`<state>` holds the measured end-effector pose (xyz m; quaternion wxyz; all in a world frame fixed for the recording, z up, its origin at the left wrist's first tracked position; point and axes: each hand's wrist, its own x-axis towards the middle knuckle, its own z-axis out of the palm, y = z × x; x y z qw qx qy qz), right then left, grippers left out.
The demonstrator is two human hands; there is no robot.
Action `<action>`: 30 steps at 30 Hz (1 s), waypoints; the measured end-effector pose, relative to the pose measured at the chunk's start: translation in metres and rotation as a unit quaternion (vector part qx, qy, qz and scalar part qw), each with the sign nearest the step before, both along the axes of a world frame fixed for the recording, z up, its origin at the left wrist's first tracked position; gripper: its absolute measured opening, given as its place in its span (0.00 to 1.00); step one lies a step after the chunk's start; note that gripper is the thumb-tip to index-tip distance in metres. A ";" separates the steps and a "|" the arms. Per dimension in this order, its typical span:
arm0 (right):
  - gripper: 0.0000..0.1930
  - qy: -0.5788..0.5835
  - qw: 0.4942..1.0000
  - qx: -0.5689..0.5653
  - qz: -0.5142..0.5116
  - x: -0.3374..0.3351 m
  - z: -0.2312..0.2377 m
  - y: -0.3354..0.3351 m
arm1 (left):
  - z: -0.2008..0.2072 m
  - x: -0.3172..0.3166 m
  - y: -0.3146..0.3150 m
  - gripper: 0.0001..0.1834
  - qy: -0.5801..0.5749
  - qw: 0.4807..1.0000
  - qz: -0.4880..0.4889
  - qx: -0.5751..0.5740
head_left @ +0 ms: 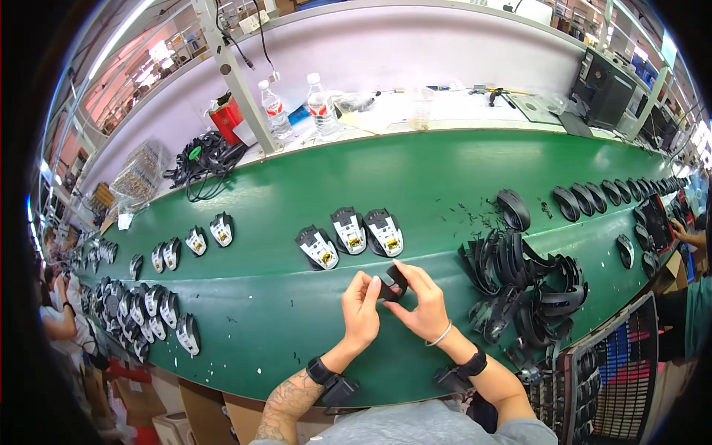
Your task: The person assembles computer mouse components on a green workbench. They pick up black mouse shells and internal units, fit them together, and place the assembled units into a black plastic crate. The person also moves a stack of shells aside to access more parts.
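Near the front of the green work surface, my left hand and my right hand hold a small black curved plastic part between them. Fingers and thumbs of both are closed around it, hiding some of its shape. Just beyond them lie three black-and-white computer mouse bodies, each with a yellow patch. To the right of my right hand is a loose heap of black curved plastic shells. A single black mouse shell rests behind that heap, beside scattered small black pieces.
At the left sit more mouse bodies in a cluster. A row of black shells runs toward the far right, where another person's hand shows. Water bottles and tangled black cables stand at the back. A black crate is at lower right.
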<state>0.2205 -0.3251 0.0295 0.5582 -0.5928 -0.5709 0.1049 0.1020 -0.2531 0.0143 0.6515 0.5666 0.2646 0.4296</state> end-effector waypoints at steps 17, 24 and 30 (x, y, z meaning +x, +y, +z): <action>0.19 -0.070 0.973 0.081 -0.203 0.045 -0.021 -0.005 | -0.017 0.062 0.119 0.61 0.554 0.715 -0.003 0.426; 0.18 -0.087 0.974 0.071 -0.197 0.042 -0.019 -0.005 | 0.003 0.002 0.130 0.61 0.457 0.778 0.031 0.429; 0.21 -0.095 0.973 0.072 -0.198 0.040 -0.014 -0.005 | 0.017 -0.014 0.086 0.52 0.197 0.952 0.133 0.191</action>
